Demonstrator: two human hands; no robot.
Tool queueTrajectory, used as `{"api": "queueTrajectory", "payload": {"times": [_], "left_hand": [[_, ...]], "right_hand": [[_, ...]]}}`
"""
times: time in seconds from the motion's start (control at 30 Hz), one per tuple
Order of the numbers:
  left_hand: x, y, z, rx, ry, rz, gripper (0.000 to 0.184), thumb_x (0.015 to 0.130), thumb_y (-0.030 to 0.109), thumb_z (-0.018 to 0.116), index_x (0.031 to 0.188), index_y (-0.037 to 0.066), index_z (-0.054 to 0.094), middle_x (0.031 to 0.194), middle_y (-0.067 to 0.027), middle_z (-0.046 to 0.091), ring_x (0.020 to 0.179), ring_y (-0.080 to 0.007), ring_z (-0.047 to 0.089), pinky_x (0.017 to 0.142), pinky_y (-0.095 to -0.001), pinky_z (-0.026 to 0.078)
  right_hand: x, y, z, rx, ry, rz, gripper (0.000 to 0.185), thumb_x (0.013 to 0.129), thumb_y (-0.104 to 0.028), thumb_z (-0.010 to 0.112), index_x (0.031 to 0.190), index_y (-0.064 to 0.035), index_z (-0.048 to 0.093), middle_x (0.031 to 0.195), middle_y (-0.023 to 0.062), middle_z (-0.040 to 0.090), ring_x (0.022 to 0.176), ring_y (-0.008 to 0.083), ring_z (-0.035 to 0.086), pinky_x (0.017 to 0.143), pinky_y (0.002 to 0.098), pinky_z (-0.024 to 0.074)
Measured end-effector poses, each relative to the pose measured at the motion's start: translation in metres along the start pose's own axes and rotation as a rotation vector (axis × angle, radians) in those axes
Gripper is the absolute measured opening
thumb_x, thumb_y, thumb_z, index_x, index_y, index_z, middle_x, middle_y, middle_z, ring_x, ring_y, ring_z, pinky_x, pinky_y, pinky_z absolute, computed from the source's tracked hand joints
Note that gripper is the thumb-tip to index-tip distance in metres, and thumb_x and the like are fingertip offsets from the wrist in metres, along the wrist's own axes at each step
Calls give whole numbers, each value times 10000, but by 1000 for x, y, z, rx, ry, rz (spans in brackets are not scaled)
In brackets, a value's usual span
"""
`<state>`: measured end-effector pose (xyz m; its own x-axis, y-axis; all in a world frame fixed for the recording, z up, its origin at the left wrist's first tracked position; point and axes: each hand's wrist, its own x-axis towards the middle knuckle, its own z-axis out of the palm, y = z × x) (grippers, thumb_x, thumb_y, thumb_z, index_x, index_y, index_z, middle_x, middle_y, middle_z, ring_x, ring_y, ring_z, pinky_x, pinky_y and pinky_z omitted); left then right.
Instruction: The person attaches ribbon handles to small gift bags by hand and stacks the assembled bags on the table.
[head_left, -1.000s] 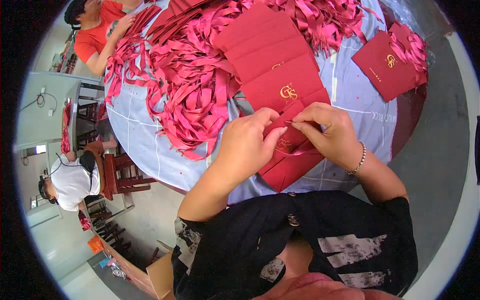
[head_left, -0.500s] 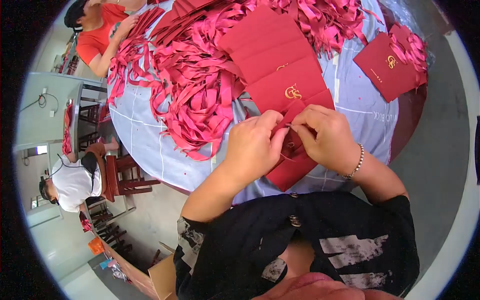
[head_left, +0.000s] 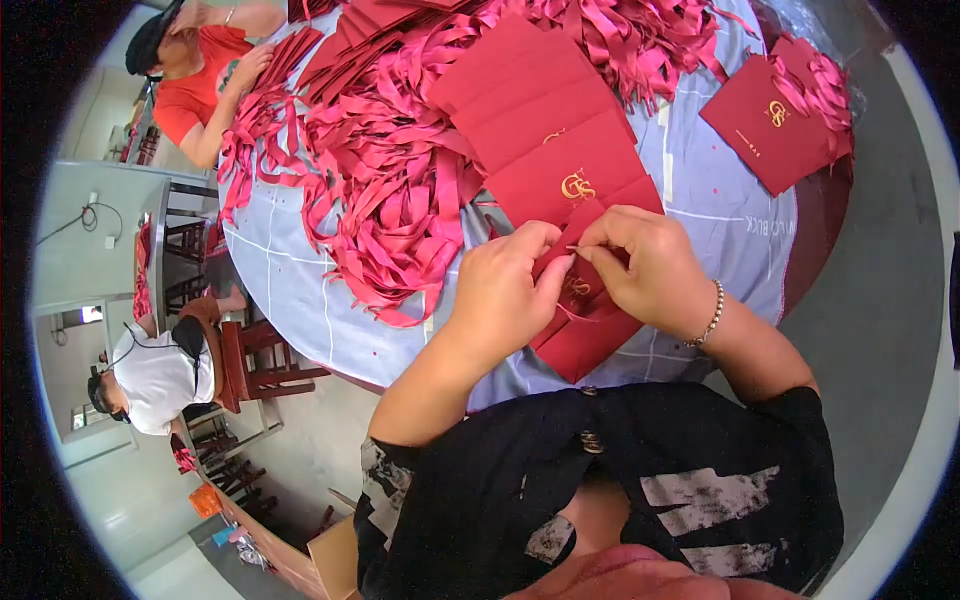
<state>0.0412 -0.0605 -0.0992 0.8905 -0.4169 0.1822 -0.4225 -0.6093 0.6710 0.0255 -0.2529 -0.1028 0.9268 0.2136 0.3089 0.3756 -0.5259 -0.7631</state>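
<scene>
My left hand (head_left: 505, 290) is closed, thumb and fingers pinching the upper edge of a red paper bag (head_left: 590, 345) with a gold logo. Opposite it, my right hand (head_left: 652, 268) has its thumb and forefinger pressed together at the same edge, on a tiny pale tip too small to make out. The fingertips of both hands nearly meet there. Just beyond them, a fanned row of flat red bags (head_left: 535, 80) lies overlapping, gold logos showing. Left of the row is a big heap of pinkish-red ribbons (head_left: 390, 200).
A pale blue cloth with white lines (head_left: 290, 270) covers the round table. Finished-looking bags with ribbons (head_left: 765, 130) lie at the right edge. Across the table, a person in an orange shirt (head_left: 190, 110) handles red bags; another in white (head_left: 165, 370) sits farther left. A cardboard box (head_left: 335, 555) stands below.
The view has shifted slightly. Both my hands stay at the bag's edge in nearly the same pinch, with only small finger movement.
</scene>
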Motion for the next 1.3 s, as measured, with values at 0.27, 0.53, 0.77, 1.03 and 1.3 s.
{"api": "queueTrajectory", "payload": {"times": [0.27,0.53,0.77,1.03,1.3], "left_hand": [[-1,2,2,33,4,38,204,814,101,770,960,12,659,851,-149,702,759,-265,716,670,-336,555],[-2,6,1,64,-20,150,220,792,92,748,980,27,654,866,-163,693,780,-342,688,673,-403,544],[-4,5,-6,147,-87,28,256,875,266,679,1004,47,657,821,-176,665,789,-382,658,658,-486,512],[-4,7,-10,117,-22,226,131,840,135,687,928,41,663,762,-154,660,717,-345,664,624,-428,527],[-9,15,-11,264,63,518,159,731,133,613,864,46,617,686,-38,544,668,-209,583,590,-349,466]], "right_hand": [[-1,6,1,5,32,53,47,801,-6,704,823,-13,664,765,148,634,682,303,638,586,370,489],[-1,-1,7,-147,120,-96,44,791,-14,679,792,-23,636,755,149,622,706,342,640,607,410,512],[1,-6,5,-61,93,-65,66,780,-17,707,804,-19,646,770,148,644,719,348,651,632,409,525],[2,-17,-16,-177,-71,-125,82,813,-69,712,826,-33,639,775,151,633,723,362,640,638,429,518],[32,-35,-57,-64,-215,-165,88,812,-126,722,817,-53,672,847,138,615,826,338,622,699,411,508]]}}
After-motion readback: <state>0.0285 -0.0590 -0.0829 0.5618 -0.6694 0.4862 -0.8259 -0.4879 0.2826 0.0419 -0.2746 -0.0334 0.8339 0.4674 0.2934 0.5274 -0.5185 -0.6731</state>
